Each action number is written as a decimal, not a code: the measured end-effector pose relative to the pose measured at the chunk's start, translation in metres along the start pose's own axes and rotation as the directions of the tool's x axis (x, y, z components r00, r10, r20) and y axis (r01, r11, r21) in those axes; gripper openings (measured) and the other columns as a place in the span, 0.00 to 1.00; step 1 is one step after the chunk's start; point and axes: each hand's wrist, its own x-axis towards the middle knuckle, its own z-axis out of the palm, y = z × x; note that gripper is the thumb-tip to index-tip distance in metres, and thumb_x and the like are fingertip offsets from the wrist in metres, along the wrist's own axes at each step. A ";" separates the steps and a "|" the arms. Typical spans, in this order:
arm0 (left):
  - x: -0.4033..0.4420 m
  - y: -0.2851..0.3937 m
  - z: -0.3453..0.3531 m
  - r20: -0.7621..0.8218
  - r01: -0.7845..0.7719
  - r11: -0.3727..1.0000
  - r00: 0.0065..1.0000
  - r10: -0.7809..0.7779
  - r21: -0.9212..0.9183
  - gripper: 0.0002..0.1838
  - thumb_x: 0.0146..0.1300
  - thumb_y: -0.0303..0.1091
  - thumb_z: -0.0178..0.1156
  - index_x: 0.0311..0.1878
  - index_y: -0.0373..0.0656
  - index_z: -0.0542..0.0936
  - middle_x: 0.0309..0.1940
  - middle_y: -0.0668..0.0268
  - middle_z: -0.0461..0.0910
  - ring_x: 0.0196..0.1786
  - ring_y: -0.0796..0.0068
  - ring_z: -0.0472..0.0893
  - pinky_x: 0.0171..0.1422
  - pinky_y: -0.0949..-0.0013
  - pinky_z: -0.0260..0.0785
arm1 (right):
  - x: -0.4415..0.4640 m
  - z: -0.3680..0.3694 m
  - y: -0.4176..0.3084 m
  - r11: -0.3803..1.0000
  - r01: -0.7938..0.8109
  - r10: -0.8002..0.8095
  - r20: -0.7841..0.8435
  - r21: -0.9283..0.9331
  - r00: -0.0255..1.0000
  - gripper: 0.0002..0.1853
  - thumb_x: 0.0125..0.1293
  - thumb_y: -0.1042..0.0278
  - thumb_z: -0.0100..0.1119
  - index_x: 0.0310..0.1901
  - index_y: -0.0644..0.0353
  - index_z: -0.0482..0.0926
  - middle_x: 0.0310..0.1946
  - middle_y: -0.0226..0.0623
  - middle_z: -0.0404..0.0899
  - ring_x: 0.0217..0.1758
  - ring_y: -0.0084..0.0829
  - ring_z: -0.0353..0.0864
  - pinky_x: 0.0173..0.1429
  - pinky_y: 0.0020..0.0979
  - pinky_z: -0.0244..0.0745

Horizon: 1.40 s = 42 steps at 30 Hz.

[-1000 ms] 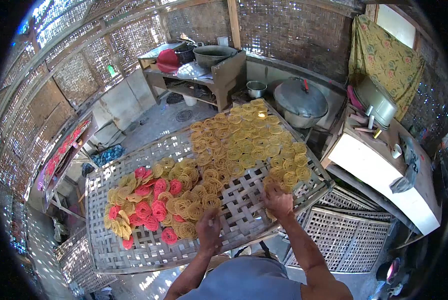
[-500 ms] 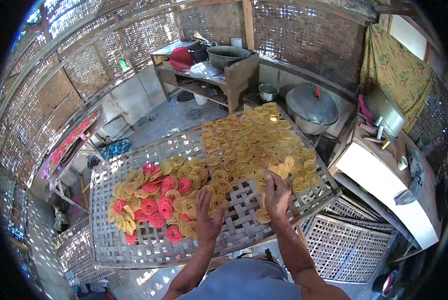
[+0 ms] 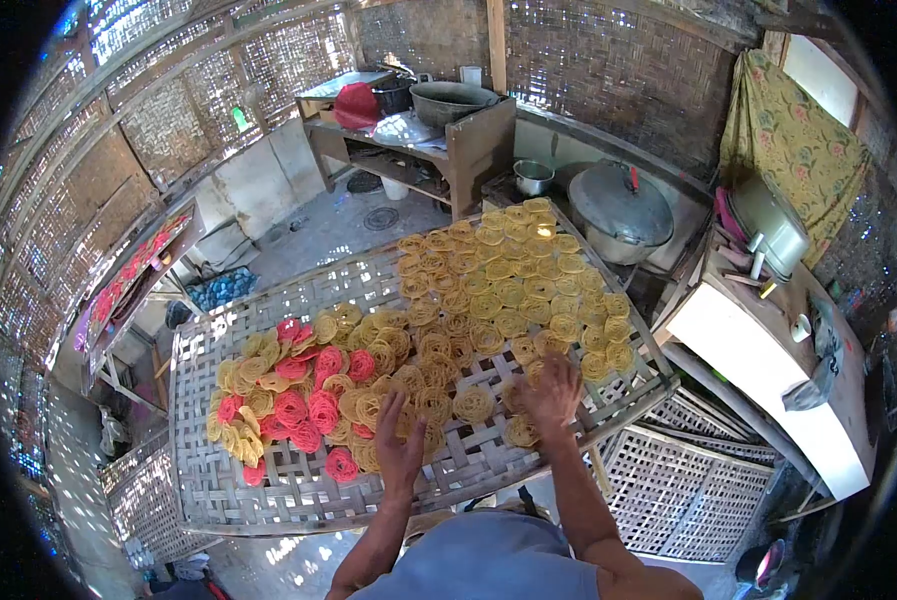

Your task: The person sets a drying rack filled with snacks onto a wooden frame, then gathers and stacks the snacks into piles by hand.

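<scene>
Round yellow lattice discs [image 3: 509,292] lie in rows over the right part of a woven bamboo rack [image 3: 268,500]. On the left part, yellow and pink discs [image 3: 322,410] are heaped together. My left hand [image 3: 400,448] is over the heap's right edge, fingers spread, with nothing visible in it. My right hand [image 3: 551,398] rests low over discs near the rack's front right, fingers apart and pointing forward. One yellow disc [image 3: 473,404] lies by itself between my hands, and another [image 3: 520,432] is just below my right hand.
Behind the rack are a lidded cauldron [image 3: 620,210], a small pot [image 3: 533,177] and a wooden shelf [image 3: 480,155] with pans. A white-sided table [image 3: 758,365] stands at the right. Woven racks [image 3: 690,490] lean below it. Another rack with pink pieces [image 3: 143,265] is at the left.
My right hand has opened from a grip on several discs, which now lie on the rack. A single disc now lies between my hands. My left hand has shifted slightly left.
</scene>
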 end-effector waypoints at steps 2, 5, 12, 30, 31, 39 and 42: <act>-0.003 0.006 0.001 0.012 -0.005 1.000 1.000 0.005 0.015 0.28 0.60 0.26 0.68 0.66 0.40 0.76 0.69 0.52 0.71 0.73 0.56 0.69 0.77 0.58 0.59 | 0.004 -0.009 0.008 0.993 -0.112 0.113 0.081 -0.023 0.990 0.37 0.55 0.44 0.70 0.63 0.56 0.74 0.62 0.45 0.74 0.67 0.50 0.70 0.70 0.53 0.62; -0.005 0.012 0.011 0.031 -0.009 0.999 0.999 0.011 -0.049 0.27 0.60 0.28 0.68 0.64 0.41 0.78 0.69 0.55 0.72 0.73 0.58 0.69 0.77 0.58 0.60 | 0.011 -0.005 0.007 0.987 -0.154 0.162 0.221 -0.053 0.962 0.37 0.56 0.45 0.70 0.64 0.54 0.73 0.63 0.44 0.73 0.69 0.49 0.68 0.72 0.52 0.59; 0.006 0.022 0.018 0.103 -0.035 0.998 0.994 0.041 -0.058 0.29 0.60 0.29 0.69 0.66 0.39 0.74 0.67 0.53 0.73 0.69 0.58 0.73 0.73 0.59 0.64 | 0.003 0.034 0.016 0.754 -0.234 0.186 0.143 0.614 0.972 0.25 0.55 0.66 0.71 0.56 0.57 0.80 0.48 0.40 0.82 0.54 0.41 0.80 0.58 0.40 0.76; 0.020 0.037 0.009 0.291 0.368 0.843 0.919 -0.265 -0.394 0.17 0.61 0.32 0.72 0.50 0.34 0.83 0.43 0.63 0.86 0.46 0.74 0.83 0.55 0.70 0.75 | -0.020 -0.028 -0.091 -0.019 -0.610 -0.099 0.605 0.792 0.790 0.16 0.66 0.65 0.69 0.50 0.65 0.80 0.43 0.34 0.83 0.44 0.23 0.82 0.52 0.28 0.79; 0.018 0.034 0.008 0.291 0.320 0.862 0.932 -0.214 -0.392 0.17 0.62 0.31 0.71 0.51 0.33 0.83 0.44 0.64 0.86 0.46 0.75 0.83 0.55 0.70 0.75 | -0.022 -0.027 -0.091 -0.074 -0.622 -0.111 0.614 0.779 0.782 0.16 0.66 0.64 0.69 0.50 0.65 0.80 0.43 0.33 0.83 0.43 0.23 0.82 0.52 0.28 0.79; 0.009 0.025 0.005 0.355 0.478 0.634 0.878 -0.321 -0.607 0.14 0.67 0.28 0.63 0.54 0.35 0.83 0.46 0.64 0.85 0.48 0.76 0.82 0.57 0.70 0.73 | -0.023 -0.028 -0.098 -0.285 -0.626 -0.147 0.612 0.725 0.777 0.15 0.69 0.63 0.67 0.51 0.62 0.79 0.42 0.31 0.83 0.42 0.22 0.82 0.51 0.28 0.79; 0.006 0.004 0.010 0.375 0.521 0.577 0.853 -0.362 -0.628 0.14 0.67 0.28 0.63 0.55 0.36 0.82 0.45 0.64 0.85 0.47 0.76 0.82 0.55 0.71 0.73 | -0.030 -0.012 -0.095 -0.297 -0.602 -0.102 0.603 0.741 0.791 0.15 0.70 0.62 0.66 0.51 0.62 0.78 0.42 0.31 0.83 0.43 0.22 0.82 0.51 0.27 0.79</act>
